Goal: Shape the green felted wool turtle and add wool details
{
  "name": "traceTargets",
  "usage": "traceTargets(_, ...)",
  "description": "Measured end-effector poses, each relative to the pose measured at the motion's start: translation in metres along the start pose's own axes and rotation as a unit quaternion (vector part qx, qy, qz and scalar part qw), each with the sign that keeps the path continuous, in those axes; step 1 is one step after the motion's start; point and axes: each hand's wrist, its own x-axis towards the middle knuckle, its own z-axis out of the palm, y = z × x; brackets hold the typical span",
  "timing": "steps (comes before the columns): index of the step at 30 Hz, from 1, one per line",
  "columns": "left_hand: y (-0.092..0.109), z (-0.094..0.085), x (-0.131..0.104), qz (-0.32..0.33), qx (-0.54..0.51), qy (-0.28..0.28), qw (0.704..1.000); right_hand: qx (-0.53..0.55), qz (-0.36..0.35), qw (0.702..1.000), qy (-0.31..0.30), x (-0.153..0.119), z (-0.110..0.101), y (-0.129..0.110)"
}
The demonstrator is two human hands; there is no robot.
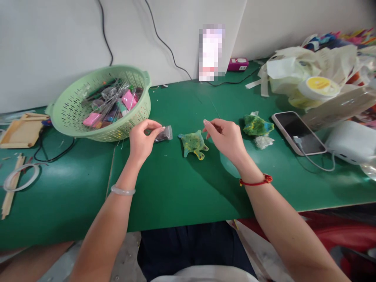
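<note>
My left hand (142,141) pinches the edge of a small clear packet (164,134) with dark contents, low over the green table. To its right lies a turtle-shaped figure (192,143) in mottled green, yellow and blue, flat on the tabletop. My right hand (225,138) is beside the figure's right side, apart from it, thumb and fingers drawn together. Whether something small is between those fingertips cannot be made out. Further right sits a green, yellow and blue lump (256,125), with crumpled clear plastic (264,141) against it.
A green basket (67,123) with wires and colourful packets stands at the back left. Wooden pieces (25,131) and a white ring (22,188) lie far left. Rightward are a phone (299,133) with a cable, a white box (349,141) and plastic bags (317,58).
</note>
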Motion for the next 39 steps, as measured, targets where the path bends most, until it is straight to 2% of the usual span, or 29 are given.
traceTargets(2,0.004,0.003,-0.002,-0.046,-0.072,-0.012,0.996,0.0,-0.002,1.0,0.001,0.0,0.0,0.0)
traceTargets(5,0.013,0.01,-0.006,-0.109,-0.192,-0.049,0.974,0.004,-0.007,1.0,0.0,0.0,0.001,0.0)
traceTargets(10,0.026,0.017,-0.014,-0.147,-0.305,-0.107,0.935,0.0,-0.009,1.0,-0.004,0.0,0.002,0.001)
traceTargets(13,0.027,0.017,-0.016,-0.152,-0.308,-0.114,0.932,-0.022,-0.026,0.999,-0.009,0.005,0.006,0.012)
traceTargets(19,0.028,0.017,-0.018,-0.153,-0.264,-0.138,0.942,-0.109,-0.14,0.984,-0.028,0.015,0.02,0.047)
traceTargets(24,0.032,0.016,-0.019,-0.16,-0.248,-0.13,0.947,-0.127,-0.18,0.974,-0.052,0.018,0.022,0.051)
traceTargets(28,0.032,0.016,-0.019,-0.149,-0.244,-0.129,0.95,-0.095,-0.161,0.98,-0.062,0.019,0.02,0.044)
traceTargets(32,0.032,0.017,-0.02,-0.16,-0.232,-0.133,0.95,-0.037,-0.088,0.992,-0.081,0.014,0.018,0.033)
traceTargets(35,0.032,0.018,-0.021,-0.165,-0.228,-0.136,0.95,0.043,-0.023,0.993,-0.107,0.01,0.016,0.025)
traceTargets(39,0.033,0.02,-0.021,-0.166,-0.227,-0.133,0.95,0.165,0.018,0.98,-0.112,0.009,0.013,0.019)
